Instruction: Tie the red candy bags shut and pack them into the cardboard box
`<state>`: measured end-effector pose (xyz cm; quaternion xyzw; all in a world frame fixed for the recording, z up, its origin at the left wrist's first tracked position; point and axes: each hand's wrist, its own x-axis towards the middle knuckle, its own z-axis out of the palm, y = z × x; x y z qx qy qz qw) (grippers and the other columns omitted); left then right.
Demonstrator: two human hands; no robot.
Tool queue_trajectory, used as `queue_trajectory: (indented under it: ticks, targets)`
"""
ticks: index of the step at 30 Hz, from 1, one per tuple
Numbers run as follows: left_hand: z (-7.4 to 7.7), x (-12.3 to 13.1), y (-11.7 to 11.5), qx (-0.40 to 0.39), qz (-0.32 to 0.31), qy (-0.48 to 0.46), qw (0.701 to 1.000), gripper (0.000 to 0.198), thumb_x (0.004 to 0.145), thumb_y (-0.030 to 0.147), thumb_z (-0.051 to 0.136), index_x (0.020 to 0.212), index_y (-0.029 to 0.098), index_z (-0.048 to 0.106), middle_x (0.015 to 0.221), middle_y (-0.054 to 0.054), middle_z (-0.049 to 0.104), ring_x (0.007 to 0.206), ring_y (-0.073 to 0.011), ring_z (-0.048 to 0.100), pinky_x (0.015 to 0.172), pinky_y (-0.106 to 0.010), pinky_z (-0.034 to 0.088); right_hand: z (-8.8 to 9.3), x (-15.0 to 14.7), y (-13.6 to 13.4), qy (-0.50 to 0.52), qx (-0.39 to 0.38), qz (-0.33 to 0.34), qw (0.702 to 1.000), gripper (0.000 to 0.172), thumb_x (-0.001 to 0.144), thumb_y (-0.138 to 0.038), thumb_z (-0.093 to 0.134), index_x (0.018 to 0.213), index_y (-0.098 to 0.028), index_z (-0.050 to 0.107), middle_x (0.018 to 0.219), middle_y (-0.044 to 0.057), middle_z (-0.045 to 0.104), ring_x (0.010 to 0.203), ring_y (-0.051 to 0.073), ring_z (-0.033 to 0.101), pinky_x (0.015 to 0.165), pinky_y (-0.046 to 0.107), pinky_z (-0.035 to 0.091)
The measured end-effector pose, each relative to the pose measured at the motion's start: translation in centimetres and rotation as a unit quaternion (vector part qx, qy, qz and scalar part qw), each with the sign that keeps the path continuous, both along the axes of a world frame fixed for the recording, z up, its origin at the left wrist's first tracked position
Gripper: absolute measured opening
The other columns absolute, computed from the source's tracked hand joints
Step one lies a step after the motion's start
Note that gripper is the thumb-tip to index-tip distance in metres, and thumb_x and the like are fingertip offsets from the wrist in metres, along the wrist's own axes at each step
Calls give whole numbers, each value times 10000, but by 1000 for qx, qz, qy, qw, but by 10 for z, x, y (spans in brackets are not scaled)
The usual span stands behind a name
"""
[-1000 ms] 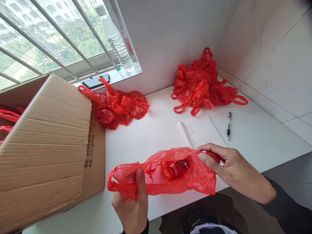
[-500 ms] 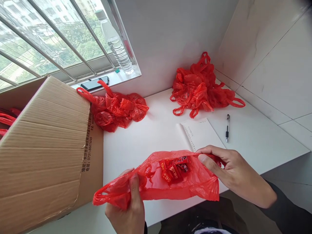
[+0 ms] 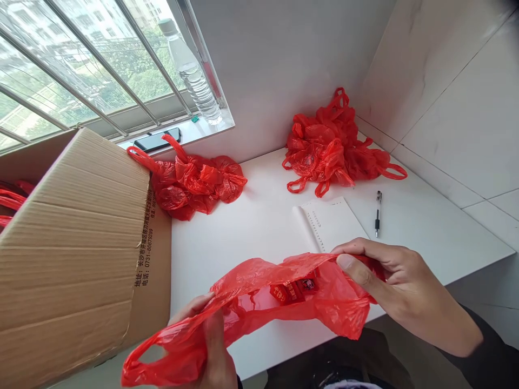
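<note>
Stretched sideways between my hands is a thin red plastic bag, its mouth partly open toward me. Several small red packets with yellow and white print lie inside it. My left hand grips the bag's left side, the thumb inside the mouth and part of the fingers behind the plastic. A looped handle hangs out past that hand. On the right, my right hand pinches the bag's rim between thumb and fingers.
Behind the bag lie an open notebook and a pen. Red bag bundles sit at the back left and back right. A cardboard box stands left. A phone and water bottle are on the windowsill.
My hands have moved farther apart, the left down and leftward, the right slightly right. The bag is stretched wider, its mouth has narrowed, and less of the packets shows.
</note>
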<state>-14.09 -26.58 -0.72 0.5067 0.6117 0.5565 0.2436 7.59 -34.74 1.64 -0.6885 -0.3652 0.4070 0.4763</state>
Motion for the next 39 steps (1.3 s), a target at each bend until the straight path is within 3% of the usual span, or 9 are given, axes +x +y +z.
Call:
queue_trajectory:
  ticks: [5, 9, 21, 25, 27, 30, 33, 36, 39]
  targets:
    - [6, 3, -6, -27, 67, 21, 997, 296, 712, 399, 809, 875, 189, 680, 955, -44, 685, 866, -230, 639, 776, -345, 538, 9, 1, 2, -19, 17, 1, 1000, 246, 944, -460, 591, 915, -260, 732, 758, -33, 697, 659, 125, 602, 629, 215, 486]
    - [1, -6, -7, -125, 130, 82, 980, 488, 553, 608, 836, 710, 198, 623, 664, -23, 612, 631, -226, 575, 591, -363, 484, 5, 7, 3, -38, 4, 28, 999, 274, 944, -486, 578, 923, -256, 725, 772, -18, 696, 673, 143, 611, 644, 238, 512]
    - [3, -2, -2, -161, 2, 79, 984, 430, 664, 570, 789, 803, 191, 641, 702, -12, 646, 656, -201, 611, 602, -311, 501, -21, 23, -9, -142, -73, -7, 987, 411, 900, -600, 578, 1165, -297, 663, 829, -1, 700, 688, 171, 635, 608, 276, 537]
    - [6, 5, -8, -143, -35, 84, 986, 360, 738, 516, 757, 835, 186, 651, 783, -27, 672, 733, -210, 633, 662, -313, 508, -6, 13, -20, -321, 20, -68, 944, 327, 923, -479, 596, 1223, -353, 622, 1193, 43, 644, 1095, 259, 629, 850, 348, 549]
    - [6, 8, -10, -140, -43, 89, 985, 330, 767, 494, 744, 846, 186, 655, 812, -32, 679, 766, -217, 641, 691, -320, 513, 4, -1, -23, -337, 101, -18, 936, 275, 954, -333, 567, 1224, -384, 586, 1174, 20, 639, 1118, 228, 619, 890, 324, 539]
    - [1, 11, -10, -128, -55, 90, 986, 328, 763, 489, 758, 862, 191, 661, 817, -32, 679, 771, -220, 649, 706, -325, 528, 5, -25, -12, -277, 154, 181, 931, 326, 971, -132, 440, 1187, -336, 574, 1103, 9, 675, 1041, 185, 650, 871, 297, 553]
    - [-10, 11, -8, -136, -72, 68, 986, 346, 762, 465, 770, 941, 184, 676, 900, -58, 697, 838, -233, 674, 734, -325, 561, -13, -39, 11, -315, 35, 307, 897, 455, 886, 4, 415, 1227, -245, 585, 1138, 65, 691, 1019, 238, 675, 843, 378, 563]
    - [-28, 8, -3, -141, -107, 49, 983, 345, 795, 431, 751, 1030, 196, 658, 1061, -81, 683, 940, -237, 679, 773, -322, 582, -37, -42, 29, -381, -125, 354, 845, 530, 787, 66, 442, 1214, -201, 609, 1068, 94, 724, 876, 271, 726, 683, 362, 548]
    - [-47, 3, 2, -151, -143, 42, 977, 364, 822, 435, 721, 1095, 211, 631, 1125, -91, 669, 976, -248, 683, 764, -334, 596, -55, -38, 36, -407, -172, 375, 815, 511, 720, 81, 489, 1144, -165, 634, 911, 97, 743, 751, 297, 735, 579, 339, 489]
